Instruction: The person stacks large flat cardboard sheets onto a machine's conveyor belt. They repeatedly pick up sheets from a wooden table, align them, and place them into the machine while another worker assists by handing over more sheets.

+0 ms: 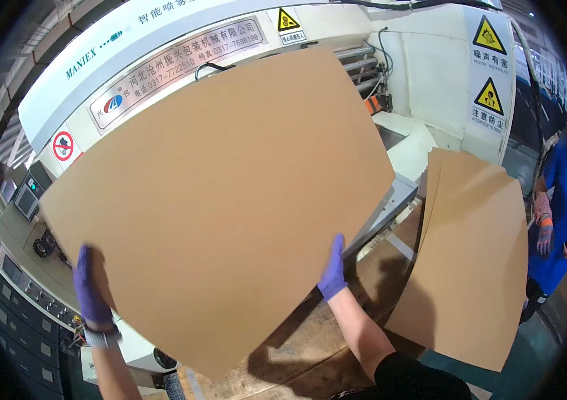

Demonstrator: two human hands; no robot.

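Observation:
Between my hands a large brown cardboard sheet (223, 193) is held up, tilted, and fills the middle of the view. My left hand (91, 287), in a purple glove with a grey band at the wrist, grips its left edge. On the opposite edge is my right hand (333, 270), also purple-gloved, its thumb lying along the front face. The fingers behind the sheet are hidden on both sides. Beyond the sheet stands a big white machine (417, 60), partly covered by the cardboard.
A stack of cardboard sheets (473, 260) lies to the right. Brown boards (297, 363) with cast shadows show below. Metal rollers (358, 67) sit inside the machine's opening. A control screen (27, 200) is at the left. At the far right stands a person in blue (557, 213).

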